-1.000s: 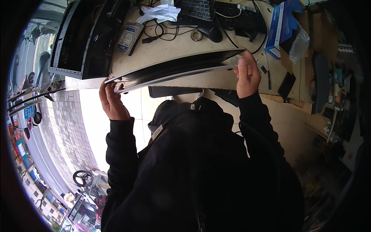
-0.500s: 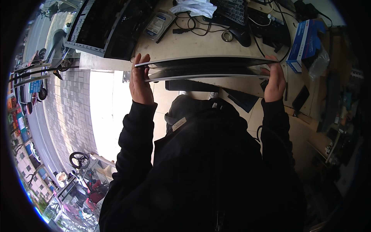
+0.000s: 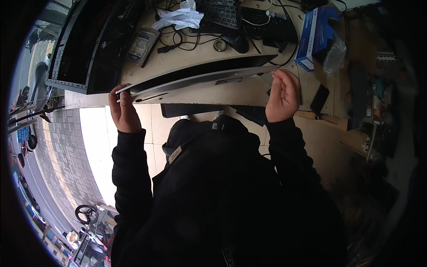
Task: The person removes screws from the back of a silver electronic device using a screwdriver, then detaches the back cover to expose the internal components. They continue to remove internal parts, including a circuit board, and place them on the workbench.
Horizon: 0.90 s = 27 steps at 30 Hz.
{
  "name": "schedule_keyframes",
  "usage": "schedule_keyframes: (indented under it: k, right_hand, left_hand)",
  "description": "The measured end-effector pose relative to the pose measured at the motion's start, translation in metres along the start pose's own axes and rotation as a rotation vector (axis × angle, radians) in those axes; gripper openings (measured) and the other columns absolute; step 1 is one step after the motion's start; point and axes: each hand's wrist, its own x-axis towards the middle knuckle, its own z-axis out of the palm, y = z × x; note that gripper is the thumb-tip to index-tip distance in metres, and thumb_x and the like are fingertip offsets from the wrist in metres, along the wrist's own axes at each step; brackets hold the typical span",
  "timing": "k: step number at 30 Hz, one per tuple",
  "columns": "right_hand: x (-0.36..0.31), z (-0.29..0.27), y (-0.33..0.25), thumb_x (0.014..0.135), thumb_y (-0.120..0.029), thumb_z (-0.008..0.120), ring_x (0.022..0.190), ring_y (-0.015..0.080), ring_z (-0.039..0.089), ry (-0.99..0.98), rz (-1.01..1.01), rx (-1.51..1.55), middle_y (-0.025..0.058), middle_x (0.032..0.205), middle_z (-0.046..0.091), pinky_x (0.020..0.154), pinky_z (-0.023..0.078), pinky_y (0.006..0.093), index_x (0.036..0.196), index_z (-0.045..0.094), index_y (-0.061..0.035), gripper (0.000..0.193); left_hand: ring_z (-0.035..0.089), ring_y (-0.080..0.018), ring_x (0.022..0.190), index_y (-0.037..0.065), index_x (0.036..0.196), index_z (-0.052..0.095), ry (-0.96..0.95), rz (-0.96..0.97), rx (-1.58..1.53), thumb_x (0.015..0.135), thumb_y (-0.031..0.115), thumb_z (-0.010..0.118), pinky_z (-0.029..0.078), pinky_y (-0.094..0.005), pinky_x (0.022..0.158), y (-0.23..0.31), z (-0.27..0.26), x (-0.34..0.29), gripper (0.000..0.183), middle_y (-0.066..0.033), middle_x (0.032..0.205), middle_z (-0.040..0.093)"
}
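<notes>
Dark panel (image 3: 215, 66) and grey panel (image 3: 242, 74) lie between our two hands, near the front edge of the table, the dark one on the far side. Our left hand (image 3: 126, 109) pinches both left ends between thumb and fingers; our right hand (image 3: 283, 95) has its fingers curled to the thumb at the grey panel's right end, though we cannot tell whether it also grips the dark one.

Seen nearly edge-on, the pair runs long from left to right, tilted so that the right end sits farther from us; a thin gap parts them toward the left.

Just beyond, a bare strip of the table (image 3: 182, 57) gives us room, reaching up to the tape roll (image 3: 219, 45), the mouse (image 3: 238, 43) and the hard drive (image 3: 141, 46). An open computer case (image 3: 71, 49) crowds the left end, and a blue box (image 3: 313, 38) stands beyond the right. On our side, the front edge drops to floor.
</notes>
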Motion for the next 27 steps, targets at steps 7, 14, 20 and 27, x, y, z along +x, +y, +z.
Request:
schedule_keyframes:
  k: [7,14,20,27]
  right_hand:
    - [-0.003,0.002,-0.007,0.084,0.005,0.054,0.102,0.0276,0.061,0.051,-0.046,-0.096,0.0146,0.116,0.058,0.082,0.052,0.0329,0.112,0.06,-0.0002,0.029]
    - [0.003,0.005,-0.001,0.078,0.007,0.055,0.102,0.0317,0.061,0.02,-0.323,-0.224,0.0181,0.115,0.059,0.084,0.052,0.0355,0.107,0.06,0.0084,0.029]
    - [0.008,0.003,-0.002,0.076,0.008,0.056,0.106,0.034,0.06,0.005,-0.383,-0.285,0.0187,0.117,0.058,0.087,0.053,0.0371,0.107,0.06,0.0094,0.031]
    - [0.016,-0.003,0.002,0.074,0.006,0.058,0.103,0.0337,0.06,-0.04,-0.539,-0.418,0.0185,0.114,0.059,0.084,0.054,0.0393,0.101,0.062,0.0093,0.028]
  left_hand:
    - [0.056,-0.0131,0.09,0.004,0.114,0.05,0.056,-0.05,-0.068,0.097,0.018,0.047,0.045,-0.0249,0.081,-0.004,-0.003,0.007,0.022,-0.0093,0.105,0.06]
    - [0.054,-0.0083,0.077,0.004,0.11,0.053,0.18,-0.077,-0.049,0.095,0.015,0.047,0.043,-0.0193,0.069,0.004,0.012,0.012,0.02,-0.0059,0.094,0.06]
    - [0.056,-0.0114,0.078,0.004,0.111,0.052,0.172,-0.109,-0.035,0.093,0.015,0.047,0.046,-0.0216,0.069,0.0,0.005,0.016,0.021,-0.0067,0.093,0.06]
    - [0.057,-0.0139,0.088,0.004,0.108,0.052,0.123,-0.068,-0.105,0.09,0.009,0.045,0.047,-0.0256,0.077,-0.001,0.007,0.011,0.02,-0.0092,0.099,0.059]
